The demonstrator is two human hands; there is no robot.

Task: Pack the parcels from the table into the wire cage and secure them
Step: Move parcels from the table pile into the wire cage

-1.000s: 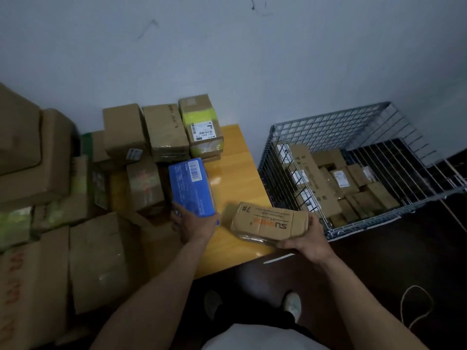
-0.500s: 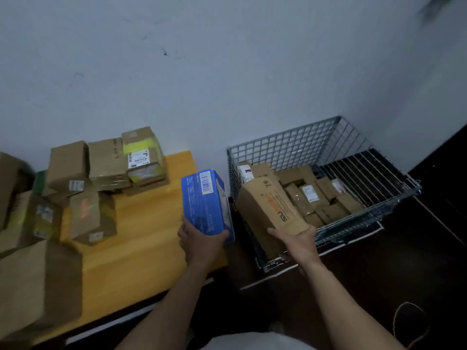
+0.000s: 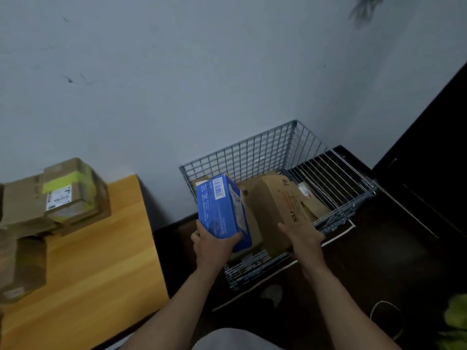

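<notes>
We are holding two parcels above the near half of the grey wire cage (image 3: 252,157). Our left hand (image 3: 214,246) is gripping the glossy blue rectangular carton (image 3: 222,210) at its near end; our right hand (image 3: 303,237) is gripping the matt brown cardboard box (image 3: 278,205) likewise. Both long axes are pointing away from our fingers (image 3: 286,228), toward the far side of the cage.

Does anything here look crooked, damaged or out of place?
Nothing spilled or visibly damaged. The blue box in the left hand and the brown carton in the right hand are held tilted over the wire cage. Dark scuff marks streak the wall.
</notes>
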